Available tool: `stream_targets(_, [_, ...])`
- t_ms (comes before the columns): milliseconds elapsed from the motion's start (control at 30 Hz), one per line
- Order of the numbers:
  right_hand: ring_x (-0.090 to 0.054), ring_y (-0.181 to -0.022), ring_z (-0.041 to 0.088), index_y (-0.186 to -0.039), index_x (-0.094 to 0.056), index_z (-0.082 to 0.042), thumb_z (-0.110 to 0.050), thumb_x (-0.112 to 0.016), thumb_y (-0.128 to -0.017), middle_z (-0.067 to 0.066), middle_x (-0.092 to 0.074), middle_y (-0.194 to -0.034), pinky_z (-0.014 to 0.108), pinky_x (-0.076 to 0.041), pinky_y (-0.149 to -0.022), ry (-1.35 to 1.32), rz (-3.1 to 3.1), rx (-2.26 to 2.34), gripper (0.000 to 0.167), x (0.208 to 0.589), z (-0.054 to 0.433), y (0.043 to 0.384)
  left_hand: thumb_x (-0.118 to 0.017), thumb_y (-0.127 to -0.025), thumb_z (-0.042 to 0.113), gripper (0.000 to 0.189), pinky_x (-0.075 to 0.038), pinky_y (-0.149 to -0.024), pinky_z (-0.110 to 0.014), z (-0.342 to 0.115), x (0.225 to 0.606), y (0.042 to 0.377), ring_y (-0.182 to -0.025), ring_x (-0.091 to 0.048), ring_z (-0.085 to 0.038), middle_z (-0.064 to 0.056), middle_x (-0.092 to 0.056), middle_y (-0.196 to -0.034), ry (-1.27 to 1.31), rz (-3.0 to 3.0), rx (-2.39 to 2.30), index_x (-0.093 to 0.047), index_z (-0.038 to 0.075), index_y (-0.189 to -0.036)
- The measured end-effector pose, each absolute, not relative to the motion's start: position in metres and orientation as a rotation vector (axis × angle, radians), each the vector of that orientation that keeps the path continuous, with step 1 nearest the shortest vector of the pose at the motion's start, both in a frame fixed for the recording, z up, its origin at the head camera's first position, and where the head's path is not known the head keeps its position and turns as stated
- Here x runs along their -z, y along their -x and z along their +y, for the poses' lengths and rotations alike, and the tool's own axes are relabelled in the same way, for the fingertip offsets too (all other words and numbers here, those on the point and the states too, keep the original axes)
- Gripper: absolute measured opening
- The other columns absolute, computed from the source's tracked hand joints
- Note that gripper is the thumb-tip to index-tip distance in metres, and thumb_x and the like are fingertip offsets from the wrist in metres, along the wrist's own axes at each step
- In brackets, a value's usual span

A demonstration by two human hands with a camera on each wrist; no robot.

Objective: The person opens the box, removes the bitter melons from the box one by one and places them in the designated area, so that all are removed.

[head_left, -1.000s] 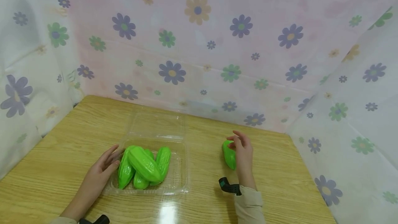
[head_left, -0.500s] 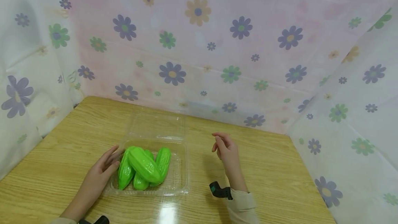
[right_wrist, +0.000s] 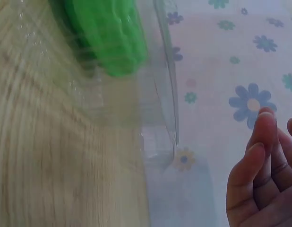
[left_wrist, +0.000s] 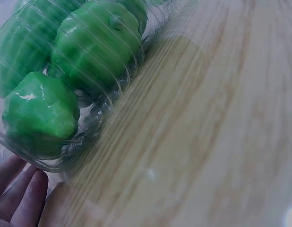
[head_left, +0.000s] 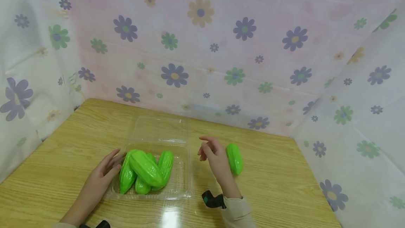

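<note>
A clear plastic clamshell box stands on the table with its lid laid back. Several glossy green ridged vegetables, cucumber-like and toy-looking, are piled inside it. At the box's left wall rests my left hand, its fingertips right at the plastic; the left wrist view shows these fingers by the box corner. My right hand, holding nothing, hovers to the right of the box with fingers loosely bent. Just beyond its wrist, one more green ridged vegetable lies on the wood.
The wood-grain table reaches back to a flower-printed curtain, which also hangs along both sides. Black wrist-worn mounts stick out near both sleeves.
My right hand has moved left, from over the lone green vegetable toward the box. That vegetable, covered by the hand half a second ago, is visible again. The left hand has stayed put.
</note>
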State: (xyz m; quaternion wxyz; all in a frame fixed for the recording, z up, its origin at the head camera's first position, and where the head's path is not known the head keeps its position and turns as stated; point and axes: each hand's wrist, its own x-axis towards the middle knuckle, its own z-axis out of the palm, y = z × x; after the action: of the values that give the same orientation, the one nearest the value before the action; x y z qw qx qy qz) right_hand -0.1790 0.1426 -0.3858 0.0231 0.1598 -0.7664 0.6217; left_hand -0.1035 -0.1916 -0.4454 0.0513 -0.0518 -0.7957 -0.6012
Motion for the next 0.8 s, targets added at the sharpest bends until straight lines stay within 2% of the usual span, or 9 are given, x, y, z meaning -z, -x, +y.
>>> stream_targets(100, [-0.056, -0.062, 0.027, -0.118, -0.052, -0.018, -0.029, -0.048, -0.093, 0.012, -0.058, -0.077, 0.050, -0.048, -0.063, -0.533, -2.383, -1.937, 0.027, 0.389, 0.135, 0.178, -0.044, -0.095, 0.027, 0.054, -0.032, -0.082, -0.003, -0.191, 0.445, 0.104, -0.109, -0.037, 0.010, -0.018, -0.037, -0.136, 0.162, -2.418, 1.823, -0.022, 0.016, -0.143])
stream_targets(167, [-0.057, -0.062, 0.026, -0.118, -0.052, -0.019, -0.029, -0.048, -0.093, 0.011, -0.058, -0.077, 0.046, -0.049, -0.062, -0.550, -2.408, -1.925, 0.027, 0.389, 0.131, 0.176, -0.044, -0.095, 0.027, 0.054, -0.032, -0.082, -0.003, -0.191, 0.446, 0.104, -0.109, -0.037, 0.010, -0.018, -0.037, -0.136, 0.163, -2.418, 1.823, -0.021, 0.016, -0.143])
stream_targets(300, [-0.057, -0.063, 0.026, -0.121, -0.050, -0.017, -0.020, -0.047, -0.094, 0.012, -0.059, -0.079, 0.041, -0.050, -0.062, -0.580, -2.466, -1.927, 0.027, 0.385, 0.122, 0.169, -0.043, -0.095, 0.027, 0.054, -0.032, -0.082, -0.003, -0.192, 0.447, 0.104, -0.110, -0.037, 0.010, -0.017, -0.037, -0.136, 0.162, -2.419, 1.831, -0.021, 0.017, -0.143])
stream_targets(567, [-0.057, -0.072, 0.032, -0.130, -0.040, -0.015, -0.007, -0.043, -0.093, 0.017, -0.059, -0.089, 0.049, -0.048, -0.068, -0.674, -2.615, -1.892, 0.037, 0.365, 0.105, 0.151, -0.044, -0.095, 0.025, 0.053, -0.032, -0.082, -0.003, -0.192, 0.448, 0.104, -0.109, -0.038, 0.010, -0.019, -0.038, -0.135, 0.174, -2.411, 1.810, -0.022, 0.014, -0.143])
stream_targets(667, [-0.058, -0.073, 0.029, -0.132, -0.038, -0.017, -0.008, -0.045, -0.093, 0.016, -0.058, -0.093, 0.047, -0.049, -0.068, -0.692, -2.620, -1.885, 0.040, 0.368, 0.102, 0.150, -0.044, -0.095, 0.024, 0.053, -0.032, -0.082, -0.003, -0.191, 0.448, 0.105, -0.109, -0.038, 0.010, -0.020, -0.038, -0.134, 0.180, -2.402, 1.807, -0.023, 0.013, -0.142])
stream_targets(800, [-0.060, -0.077, 0.026, -0.133, -0.035, -0.027, -0.018, -0.049, -0.093, 0.011, -0.056, -0.102, 0.044, -0.050, -0.068, -0.737, -2.644, -1.880, 0.044, 0.381, 0.097, 0.152, -0.044, -0.095, 0.024, 0.052, -0.032, -0.082, -0.003, -0.191, 0.448, 0.105, -0.109, -0.038, 0.010, -0.020, -0.038, -0.134, 0.185, -2.396, 1.810, -0.023, 0.013, -0.142])
